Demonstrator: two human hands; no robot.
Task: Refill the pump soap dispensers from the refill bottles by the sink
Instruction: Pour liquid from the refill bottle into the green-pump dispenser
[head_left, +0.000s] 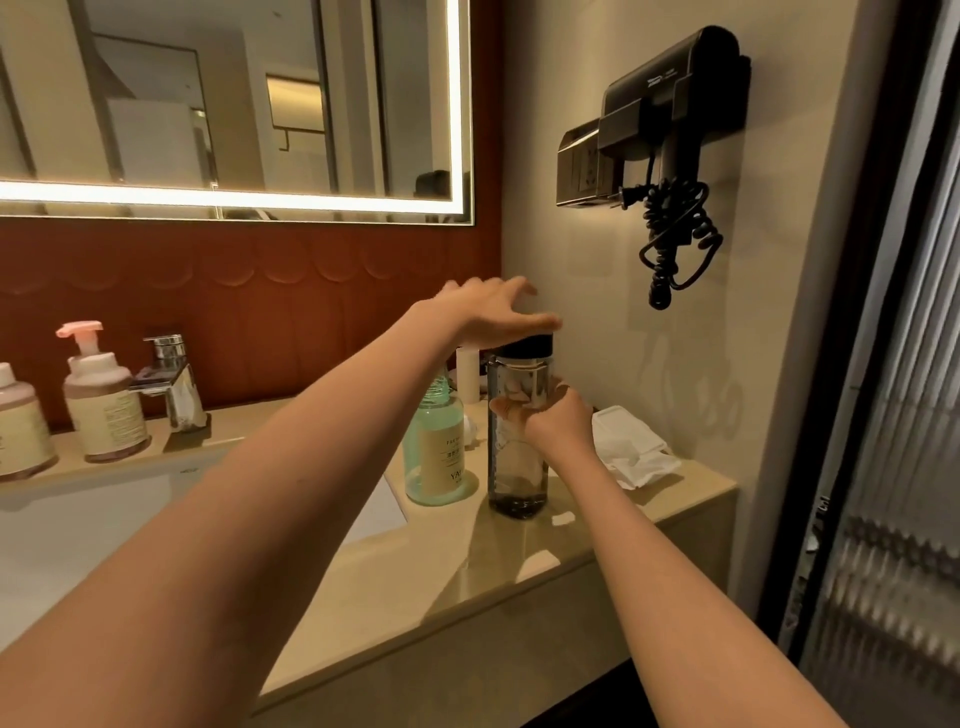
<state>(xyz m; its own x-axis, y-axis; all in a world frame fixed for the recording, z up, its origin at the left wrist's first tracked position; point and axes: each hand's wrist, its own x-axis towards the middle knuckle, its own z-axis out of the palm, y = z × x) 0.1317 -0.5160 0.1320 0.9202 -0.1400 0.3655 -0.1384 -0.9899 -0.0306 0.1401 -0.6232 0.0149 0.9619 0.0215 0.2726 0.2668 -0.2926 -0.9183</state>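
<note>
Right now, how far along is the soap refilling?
Early, it seems. Done: the teal bottle stands with its top off. In hand: the right hand grips the clear bottle while the left hand lies flat over its black cap, not yet off. Left: uncapping, pouring, and the pink-pump bottle by the tap, its pump on.

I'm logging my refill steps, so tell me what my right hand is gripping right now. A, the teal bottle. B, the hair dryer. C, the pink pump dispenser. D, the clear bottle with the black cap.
D: the right hand curls its fingers round the middle of the clear black-capped bottle. The left hand lies flat over its cap, and the teal bottle stands untouched beside it.
</note>
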